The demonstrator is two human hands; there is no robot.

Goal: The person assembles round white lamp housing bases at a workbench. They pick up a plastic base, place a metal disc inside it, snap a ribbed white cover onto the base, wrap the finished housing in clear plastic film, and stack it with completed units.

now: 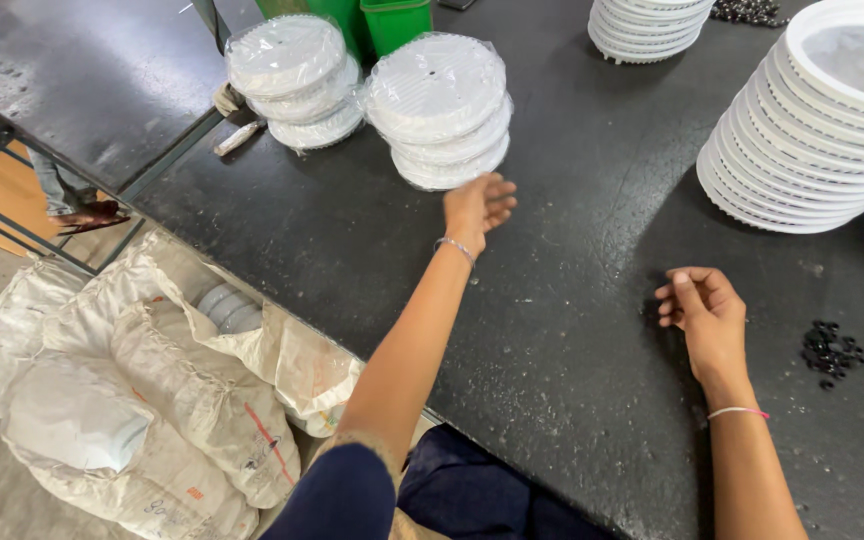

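Note:
My left hand (479,205) reaches out over the dark table (572,330) with its fingers apart, just short of a plastic-wrapped stack of white round discs (439,108). It holds nothing. My right hand (704,312) rests on the table with its fingers loosely curled, and a few small black pieces lie by the fingertips; I cannot tell if it grips any. A second wrapped stack of white discs (295,80) stands further left.
A tall leaning stack of unwrapped white discs (817,130) is at the right, another stack (647,28) at the back. A small heap of black parts (830,351) lies right of my right hand. Green bins (392,22) stand behind. White sacks (142,390) sit on the floor at the left.

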